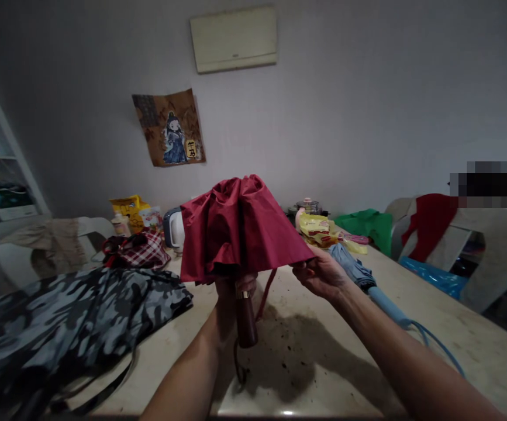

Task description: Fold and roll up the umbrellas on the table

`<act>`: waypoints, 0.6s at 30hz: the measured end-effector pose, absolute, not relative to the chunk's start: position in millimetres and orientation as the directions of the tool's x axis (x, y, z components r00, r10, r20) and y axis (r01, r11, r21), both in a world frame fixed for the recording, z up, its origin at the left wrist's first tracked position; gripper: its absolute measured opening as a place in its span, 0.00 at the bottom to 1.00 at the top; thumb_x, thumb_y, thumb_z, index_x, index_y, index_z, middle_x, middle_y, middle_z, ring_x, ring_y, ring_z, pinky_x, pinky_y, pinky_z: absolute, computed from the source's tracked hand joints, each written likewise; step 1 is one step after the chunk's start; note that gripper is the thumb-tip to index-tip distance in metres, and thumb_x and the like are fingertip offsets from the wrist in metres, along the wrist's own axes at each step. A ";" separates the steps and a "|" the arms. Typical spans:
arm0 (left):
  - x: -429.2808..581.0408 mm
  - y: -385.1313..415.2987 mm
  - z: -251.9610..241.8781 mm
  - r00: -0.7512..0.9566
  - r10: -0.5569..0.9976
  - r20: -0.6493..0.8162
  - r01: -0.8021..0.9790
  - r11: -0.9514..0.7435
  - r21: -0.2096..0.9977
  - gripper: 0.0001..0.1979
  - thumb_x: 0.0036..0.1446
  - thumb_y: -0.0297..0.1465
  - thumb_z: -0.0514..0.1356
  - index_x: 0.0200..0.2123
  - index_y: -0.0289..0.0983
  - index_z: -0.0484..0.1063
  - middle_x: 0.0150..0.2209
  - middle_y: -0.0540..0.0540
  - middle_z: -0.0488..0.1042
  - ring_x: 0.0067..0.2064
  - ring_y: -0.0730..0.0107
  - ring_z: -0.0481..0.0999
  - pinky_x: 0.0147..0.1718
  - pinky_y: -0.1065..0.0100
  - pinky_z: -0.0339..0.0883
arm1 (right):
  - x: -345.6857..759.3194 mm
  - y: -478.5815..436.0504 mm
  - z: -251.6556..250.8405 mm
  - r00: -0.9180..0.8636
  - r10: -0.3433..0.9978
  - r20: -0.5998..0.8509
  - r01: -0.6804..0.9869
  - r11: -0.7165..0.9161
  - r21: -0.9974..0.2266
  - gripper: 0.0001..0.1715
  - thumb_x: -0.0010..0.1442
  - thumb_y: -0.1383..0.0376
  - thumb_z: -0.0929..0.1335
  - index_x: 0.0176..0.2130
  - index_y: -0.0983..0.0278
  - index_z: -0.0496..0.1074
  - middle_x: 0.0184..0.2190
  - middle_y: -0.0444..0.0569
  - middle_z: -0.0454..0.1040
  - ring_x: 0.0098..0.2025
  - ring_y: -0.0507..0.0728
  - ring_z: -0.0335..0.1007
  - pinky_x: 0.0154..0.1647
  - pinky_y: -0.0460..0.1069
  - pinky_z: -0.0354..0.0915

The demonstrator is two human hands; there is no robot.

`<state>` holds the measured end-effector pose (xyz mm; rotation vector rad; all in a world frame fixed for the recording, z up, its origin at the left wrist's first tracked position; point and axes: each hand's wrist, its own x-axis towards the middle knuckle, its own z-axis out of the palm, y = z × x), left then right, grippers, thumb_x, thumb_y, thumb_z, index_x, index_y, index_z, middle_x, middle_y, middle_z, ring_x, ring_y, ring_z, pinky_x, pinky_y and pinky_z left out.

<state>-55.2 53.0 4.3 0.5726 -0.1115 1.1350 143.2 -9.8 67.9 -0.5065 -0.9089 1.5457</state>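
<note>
A dark red folding umbrella [253, 228] is held up over the table, its canopy loosely gathered and hanging in folds. Its brown handle [247, 321], with a gold ring and a wrist cord, points down toward me. My left hand [231, 287] grips the shaft just above the handle, partly hidden under the canopy. At the canopy's lower right edge, my right hand [318, 272] pinches the fabric between thumb and fingers. A thin red strap [267, 289] dangles between the two hands.
A camouflage umbrella [73, 321] covers the left of the table [323, 362]; a folded blue umbrella [367, 280] lies at right. Behind are a plaid cloth [141, 250], a yellow bag [133, 211], a yellow packet [317, 228] and a green bag [369, 228]. Chairs flank the table.
</note>
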 end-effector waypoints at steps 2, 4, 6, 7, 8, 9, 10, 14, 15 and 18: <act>-54.2 51.3 5.5 0.453 0.822 0.344 -0.872 0.328 0.364 0.13 0.37 0.26 0.65 0.22 0.37 0.60 0.17 0.57 0.53 0.16 0.83 0.55 0.12 0.81 0.48 | 145.2 -13.7 68.6 -0.181 0.962 0.207 -0.650 0.040 -0.758 0.14 0.40 0.66 0.77 0.25 0.65 0.70 0.18 0.40 0.67 0.18 0.45 0.56 0.13 0.38 0.48; -51.7 50.0 7.5 0.491 0.815 0.306 -0.847 0.366 0.386 0.12 0.37 0.25 0.64 0.21 0.36 0.60 0.18 0.55 0.55 0.17 0.82 0.57 0.13 0.80 0.50 | 141.6 -18.6 67.9 -0.132 0.941 0.313 -0.601 0.175 -0.780 0.12 0.41 0.66 0.76 0.27 0.65 0.72 0.19 0.40 0.68 0.19 0.45 0.58 0.16 0.39 0.52; -48.4 49.8 8.5 0.519 0.806 0.285 -0.821 0.378 0.428 0.11 0.37 0.26 0.63 0.21 0.36 0.61 0.19 0.53 0.57 0.18 0.80 0.58 0.14 0.78 0.52 | 133.6 -23.3 67.5 -0.121 0.925 0.359 -0.544 0.241 -0.804 0.12 0.39 0.69 0.76 0.26 0.64 0.72 0.19 0.40 0.68 0.20 0.46 0.59 0.19 0.40 0.55; -46.8 50.5 8.2 0.533 0.799 0.279 -0.805 0.376 0.459 0.10 0.37 0.27 0.63 0.22 0.35 0.62 0.19 0.52 0.58 0.19 0.79 0.59 0.14 0.77 0.52 | 128.7 -25.2 67.5 -0.128 0.928 0.351 -0.530 0.235 -0.815 0.12 0.38 0.70 0.75 0.24 0.64 0.70 0.18 0.40 0.68 0.20 0.46 0.58 0.19 0.41 0.54; -45.5 51.6 7.2 0.550 0.791 0.269 -0.783 0.376 0.496 0.10 0.37 0.29 0.63 0.22 0.35 0.63 0.20 0.51 0.60 0.19 0.78 0.59 0.15 0.76 0.51 | 123.6 -26.8 67.7 -0.131 0.933 0.336 -0.526 0.222 -0.821 0.12 0.37 0.70 0.75 0.22 0.64 0.68 0.17 0.39 0.66 0.19 0.46 0.57 0.18 0.41 0.52; -44.6 53.2 5.4 0.562 0.787 0.254 -0.762 0.373 0.529 0.10 0.38 0.30 0.63 0.23 0.35 0.65 0.20 0.51 0.61 0.19 0.77 0.60 0.15 0.76 0.51 | 118.6 -27.9 67.8 -0.131 0.936 0.326 -0.526 0.213 -0.823 0.11 0.38 0.70 0.74 0.20 0.64 0.67 0.16 0.39 0.64 0.18 0.46 0.56 0.18 0.41 0.51; -44.2 55.2 3.2 0.572 0.786 0.233 -0.741 0.373 0.559 0.10 0.37 0.31 0.63 0.24 0.34 0.66 0.20 0.50 0.63 0.19 0.76 0.60 0.15 0.75 0.51 | 113.8 -28.6 67.9 -0.123 0.936 0.329 -0.523 0.221 -0.823 0.11 0.39 0.69 0.73 0.20 0.64 0.66 0.15 0.38 0.64 0.18 0.46 0.55 0.17 0.42 0.50; -45.4 63.9 -7.5 0.549 0.813 0.194 -0.724 0.347 0.596 0.09 0.36 0.28 0.62 0.26 0.33 0.70 0.21 0.46 0.68 0.20 0.73 0.64 0.16 0.74 0.52 | 101.5 -28.2 64.6 -0.091 0.897 0.432 -0.360 0.375 -0.855 0.06 0.41 0.67 0.71 0.23 0.65 0.70 0.20 0.41 0.69 0.23 0.48 0.59 0.24 0.43 0.57; -45.9 65.3 -9.2 0.541 0.819 0.191 -0.725 0.339 0.599 0.10 0.35 0.29 0.62 0.26 0.33 0.70 0.21 0.46 0.69 0.20 0.72 0.65 0.16 0.73 0.52 | 101.2 -27.4 62.8 -0.079 0.887 0.455 -0.286 0.417 -0.863 0.05 0.42 0.68 0.71 0.23 0.65 0.70 0.21 0.41 0.69 0.24 0.48 0.60 0.26 0.44 0.58; -46.7 65.8 -9.5 0.547 0.817 0.180 -0.720 0.349 0.600 0.10 0.35 0.28 0.61 0.27 0.32 0.71 0.23 0.44 0.71 0.21 0.70 0.67 0.16 0.73 0.54 | 108.2 -23.6 55.1 0.025 0.874 0.486 -0.085 0.486 -0.870 0.03 0.42 0.68 0.68 0.21 0.65 0.69 0.19 0.42 0.68 0.23 0.49 0.58 0.25 0.44 0.56</act>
